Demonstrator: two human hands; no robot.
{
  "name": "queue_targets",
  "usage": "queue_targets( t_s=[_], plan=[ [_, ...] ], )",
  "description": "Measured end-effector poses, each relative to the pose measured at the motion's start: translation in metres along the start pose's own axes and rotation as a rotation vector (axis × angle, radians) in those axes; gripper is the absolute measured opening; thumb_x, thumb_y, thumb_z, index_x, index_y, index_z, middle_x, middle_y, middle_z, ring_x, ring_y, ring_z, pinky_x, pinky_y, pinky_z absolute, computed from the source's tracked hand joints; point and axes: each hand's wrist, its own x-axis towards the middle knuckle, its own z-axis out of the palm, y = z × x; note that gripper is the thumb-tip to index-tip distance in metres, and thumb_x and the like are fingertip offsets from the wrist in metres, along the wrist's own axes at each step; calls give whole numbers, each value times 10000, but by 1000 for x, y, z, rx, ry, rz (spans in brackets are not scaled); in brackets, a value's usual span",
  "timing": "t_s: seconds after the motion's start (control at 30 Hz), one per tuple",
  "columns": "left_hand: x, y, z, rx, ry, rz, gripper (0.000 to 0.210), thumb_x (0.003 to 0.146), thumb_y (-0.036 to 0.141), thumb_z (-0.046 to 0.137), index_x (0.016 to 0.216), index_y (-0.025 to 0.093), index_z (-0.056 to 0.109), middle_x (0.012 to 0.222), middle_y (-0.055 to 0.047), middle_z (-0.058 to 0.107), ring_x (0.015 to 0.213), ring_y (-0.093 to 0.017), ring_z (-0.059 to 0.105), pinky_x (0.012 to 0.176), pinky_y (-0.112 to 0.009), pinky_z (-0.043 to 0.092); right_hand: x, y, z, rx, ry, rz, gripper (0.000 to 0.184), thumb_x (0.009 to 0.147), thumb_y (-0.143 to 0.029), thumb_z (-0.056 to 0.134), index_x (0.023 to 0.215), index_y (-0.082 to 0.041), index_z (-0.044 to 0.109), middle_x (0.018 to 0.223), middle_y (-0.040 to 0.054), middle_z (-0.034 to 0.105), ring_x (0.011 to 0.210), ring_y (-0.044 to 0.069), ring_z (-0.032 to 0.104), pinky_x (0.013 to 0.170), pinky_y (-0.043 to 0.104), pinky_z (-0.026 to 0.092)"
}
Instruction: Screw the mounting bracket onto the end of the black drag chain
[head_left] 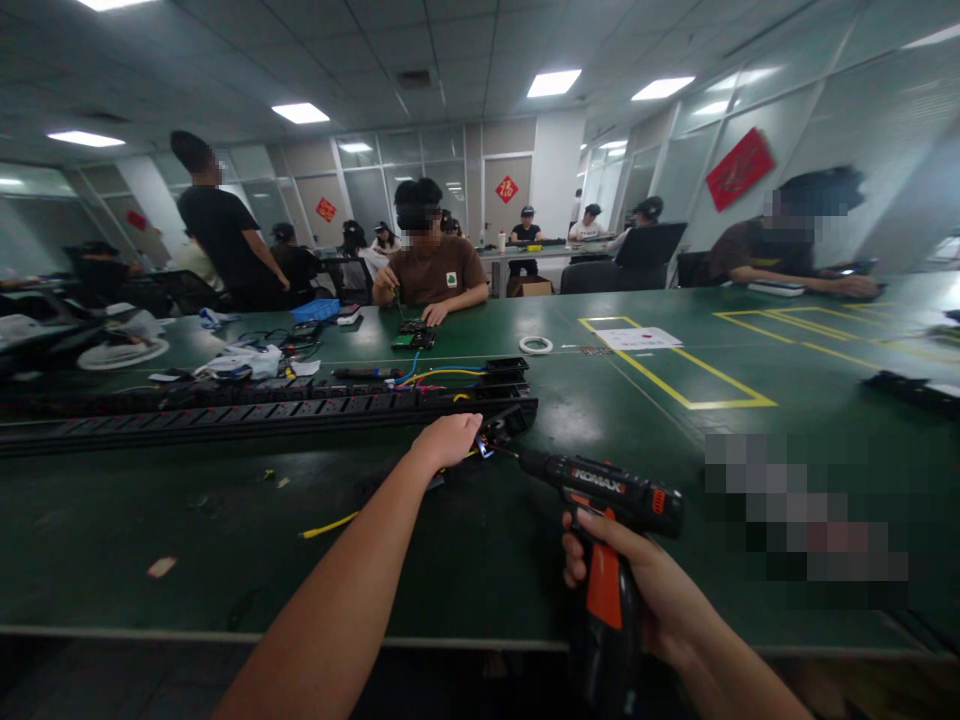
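Note:
My right hand [626,555] is wrapped round the grip of a black and orange cordless drill [604,490]. The drill points left, and its thin bit reaches a small black part [510,425] with a bright spot on it; whether the bit touches cannot be made out. My left hand [448,440] is closed on that part, with the fingertips mostly hidden behind the hand. A yellow cable [330,525] lies under my left forearm. Just beyond my left hand runs a long black power strip [285,415] with a row of sockets.
Blue and yellow wires [439,373] lie behind the strip. Farther off are a white tape roll [535,345], a paper sheet [640,339], yellow tape outlines and a blue bin [315,310]. Across the green table [570,420], a person works on a circuit board [414,335].

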Motion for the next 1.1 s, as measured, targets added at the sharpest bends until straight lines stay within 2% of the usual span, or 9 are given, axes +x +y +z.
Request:
queue_targets(
  t_s=[0.83, 1.1],
  plan=[
    [2, -4, 3, 3, 20, 12, 574, 956, 533, 204, 1187, 245, 643, 1315, -65, 591, 1214, -239, 537, 992, -322, 388, 2, 2, -3, 24, -17, -18, 160, 833, -249, 622, 922, -132, 684, 635, 11, 595, 560, 137, 553, 590, 305, 502],
    [2, -4, 3, -12, 12, 1, 575, 955, 541, 206, 1197, 249, 638, 1336, -56, 575, 1231, -231, 522, 1012, -312, 367, 0, -1, 2, 29, -11, -19, 269, 831, -317, 653, 1016, -127, 695, 604, -9, 543, 537, 118, 521, 558, 280, 494]
  ],
)
